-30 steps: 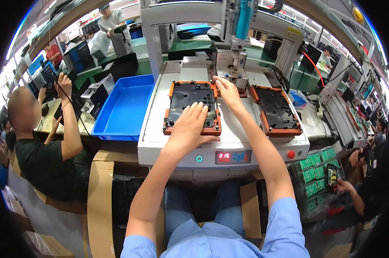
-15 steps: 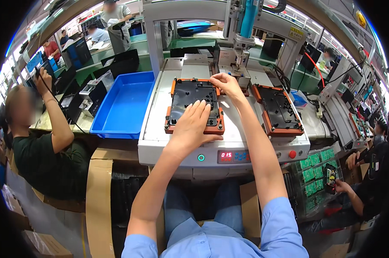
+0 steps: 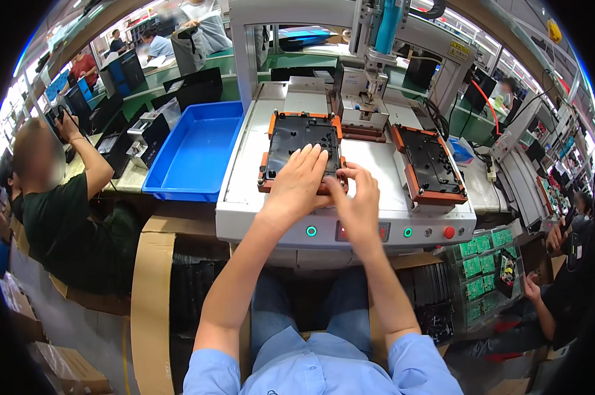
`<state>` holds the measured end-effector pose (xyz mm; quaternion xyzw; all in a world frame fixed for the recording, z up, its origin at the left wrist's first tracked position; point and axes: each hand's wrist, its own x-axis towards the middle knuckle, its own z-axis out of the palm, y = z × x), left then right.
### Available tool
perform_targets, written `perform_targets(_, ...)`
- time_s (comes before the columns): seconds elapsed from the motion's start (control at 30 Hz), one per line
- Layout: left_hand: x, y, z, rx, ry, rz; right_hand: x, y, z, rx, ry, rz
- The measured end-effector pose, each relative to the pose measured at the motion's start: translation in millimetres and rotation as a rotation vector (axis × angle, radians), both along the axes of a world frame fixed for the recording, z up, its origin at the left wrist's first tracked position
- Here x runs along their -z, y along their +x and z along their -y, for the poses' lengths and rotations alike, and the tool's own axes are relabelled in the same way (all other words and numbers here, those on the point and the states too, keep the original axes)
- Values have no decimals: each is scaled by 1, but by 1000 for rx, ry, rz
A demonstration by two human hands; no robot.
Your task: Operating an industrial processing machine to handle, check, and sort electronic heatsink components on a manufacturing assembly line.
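Observation:
A black plastic panel (image 3: 300, 135) lies in an orange fixture (image 3: 269, 128) on the white machine's bed. My left hand (image 3: 296, 184) rests flat on the panel's near part, its fingers stretched out. At the fixture's near right corner, my right hand (image 3: 360, 201) has its fingers bent, with thumb and index finger closing about the corner. Whatever they grip there is too small or hidden to make out. To the right, a second orange fixture (image 3: 435, 195) holds another black panel (image 3: 429, 158); neither hand touches it.
Left of the bed stands a blue tray (image 3: 159, 192). A screwdriving head (image 3: 376, 59) hangs behind the fixtures. A red button (image 3: 449, 232) is on the machine's front. Co-workers sit at both sides; one holds a part near green circuit boards (image 3: 472, 266). A cardboard box (image 3: 151, 296) stands lower left.
My right hand has come from the left fixture's far right corner to its near right corner. My left hand stays flat on the panel. The whole view has shifted slightly.

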<state>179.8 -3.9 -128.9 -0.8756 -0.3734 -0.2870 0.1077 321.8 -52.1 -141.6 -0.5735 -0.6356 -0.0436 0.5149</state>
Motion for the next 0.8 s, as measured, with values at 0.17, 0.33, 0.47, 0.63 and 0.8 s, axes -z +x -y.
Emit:
perform_targets(0.17, -2, 7, -5, 52, 33, 71, 7, -3, 0, -149, 67, -269)
perform_targets(0.33, -6, 9, 7, 46, -48, 78, 1, 9, 4, -202, 28, -113)
perform_targets(0.47, 26, -6, 52, -85, 226, 109, 31, -20, 45, -5, 68, 264)
perform_targets(0.63, 113, -14, 108, -154, 24, 213, 68, -33, 104, -71, -113, 349)
perform_targets(0.8, 120, -10, 117, -268, 47, 165, 79, -23, 122, -116, -142, 292)
